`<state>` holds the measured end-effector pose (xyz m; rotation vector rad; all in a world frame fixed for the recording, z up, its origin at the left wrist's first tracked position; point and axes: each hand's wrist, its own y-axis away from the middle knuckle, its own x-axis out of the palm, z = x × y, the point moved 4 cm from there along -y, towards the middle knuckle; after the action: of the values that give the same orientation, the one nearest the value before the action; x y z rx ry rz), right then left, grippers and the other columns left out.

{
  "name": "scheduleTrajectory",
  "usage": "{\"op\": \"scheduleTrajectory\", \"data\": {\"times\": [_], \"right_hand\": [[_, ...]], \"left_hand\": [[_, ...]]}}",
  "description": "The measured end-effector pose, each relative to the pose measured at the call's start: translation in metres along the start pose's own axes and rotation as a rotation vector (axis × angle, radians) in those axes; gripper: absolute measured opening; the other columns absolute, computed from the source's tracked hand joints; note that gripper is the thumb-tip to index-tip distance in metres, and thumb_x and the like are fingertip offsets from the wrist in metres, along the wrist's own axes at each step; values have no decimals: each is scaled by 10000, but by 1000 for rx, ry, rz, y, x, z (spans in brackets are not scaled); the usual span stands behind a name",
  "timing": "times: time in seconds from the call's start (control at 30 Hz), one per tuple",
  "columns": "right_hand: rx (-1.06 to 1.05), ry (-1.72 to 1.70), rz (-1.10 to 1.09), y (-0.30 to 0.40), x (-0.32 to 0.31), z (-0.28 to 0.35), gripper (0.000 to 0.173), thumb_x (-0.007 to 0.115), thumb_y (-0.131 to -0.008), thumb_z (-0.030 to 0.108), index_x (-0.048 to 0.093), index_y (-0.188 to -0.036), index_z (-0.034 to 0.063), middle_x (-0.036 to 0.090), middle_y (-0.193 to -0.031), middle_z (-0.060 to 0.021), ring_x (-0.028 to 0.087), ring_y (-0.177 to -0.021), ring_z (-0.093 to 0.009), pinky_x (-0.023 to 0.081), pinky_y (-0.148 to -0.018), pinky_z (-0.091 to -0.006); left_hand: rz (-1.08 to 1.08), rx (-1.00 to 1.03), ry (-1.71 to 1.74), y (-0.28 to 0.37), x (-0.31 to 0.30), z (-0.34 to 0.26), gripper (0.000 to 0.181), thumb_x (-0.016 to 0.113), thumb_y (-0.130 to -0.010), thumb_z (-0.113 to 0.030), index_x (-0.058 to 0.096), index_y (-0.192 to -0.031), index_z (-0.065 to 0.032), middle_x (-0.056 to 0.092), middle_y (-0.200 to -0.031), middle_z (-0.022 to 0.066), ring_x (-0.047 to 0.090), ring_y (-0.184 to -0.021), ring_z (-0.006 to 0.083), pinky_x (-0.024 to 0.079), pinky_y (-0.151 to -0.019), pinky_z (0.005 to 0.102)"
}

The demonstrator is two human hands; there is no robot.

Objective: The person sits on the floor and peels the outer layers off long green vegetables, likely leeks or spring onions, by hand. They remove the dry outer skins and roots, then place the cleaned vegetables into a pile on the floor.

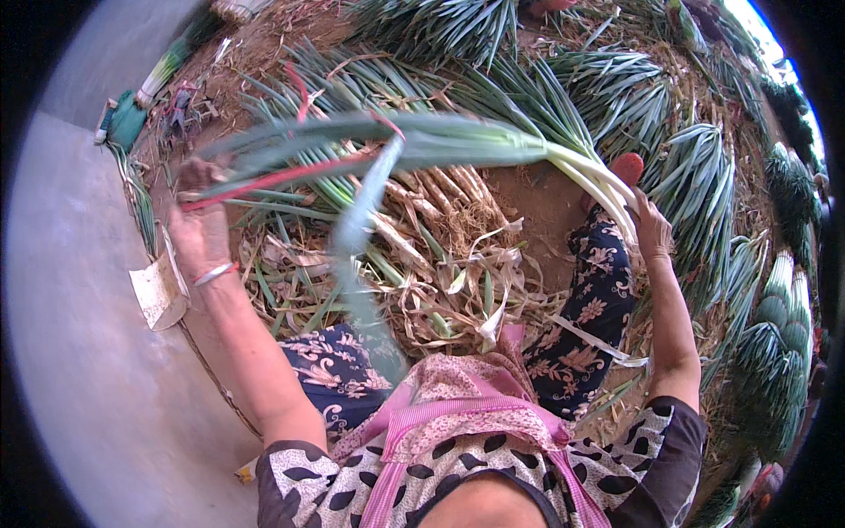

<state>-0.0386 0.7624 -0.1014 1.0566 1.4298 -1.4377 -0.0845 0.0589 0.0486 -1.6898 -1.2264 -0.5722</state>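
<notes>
A small bunch of green onions [475, 142] is stretched across my front, its leaves blurred by motion. My right hand [652, 228] grips the bunch by its white stalk ends. My left hand [201, 231], wearing a pale bracelet, is closed at the leafy end on a red strip [284, 177]; whether it also grips leaf tips is too blurred to tell. More red banding crosses the leaves near mid-length. One blurred leaf [363, 231] droops from the bunch toward my lap. Beneath lie untrimmed onions [455, 191] with dry brown skins and roots.
Peeled dry husks [475, 297] are heaped between my legs. Piles of green onions [700, 178] lie to the right and at the back [449, 26]. Tied bundles [782, 310] line the far right. At left, a pale scoop-like piece [158, 290] sits on the concrete floor [99, 369].
</notes>
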Motion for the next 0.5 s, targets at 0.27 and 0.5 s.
{"op": "scheduleTrajectory", "data": {"times": [0.27, 0.5], "right_hand": [[100, 256, 391, 39, 61, -84, 384, 557, -827, 411, 472, -1128, 187, 620, -810, -101, 631, -721, -298, 499, -582, -395], [123, 151, 30, -51, -4, -53, 345, 528, -862, 350, 497, -1173, 206, 622, -886, -94, 626, -735, -305, 486, -586, -412]], "left_hand": [[-381, 268, -183, 6, -37, -39, 196, 448, -902, -124, 536, -953, 44, 560, -878, 119, 552, -832, 231, 460, -818, 355], [-401, -564, -1281, -3, 16, 112, 435, 392, -956, -393, 573, -828, -19, 497, -596, -5, 449, -456, 76, 373, -427, 220]]}}
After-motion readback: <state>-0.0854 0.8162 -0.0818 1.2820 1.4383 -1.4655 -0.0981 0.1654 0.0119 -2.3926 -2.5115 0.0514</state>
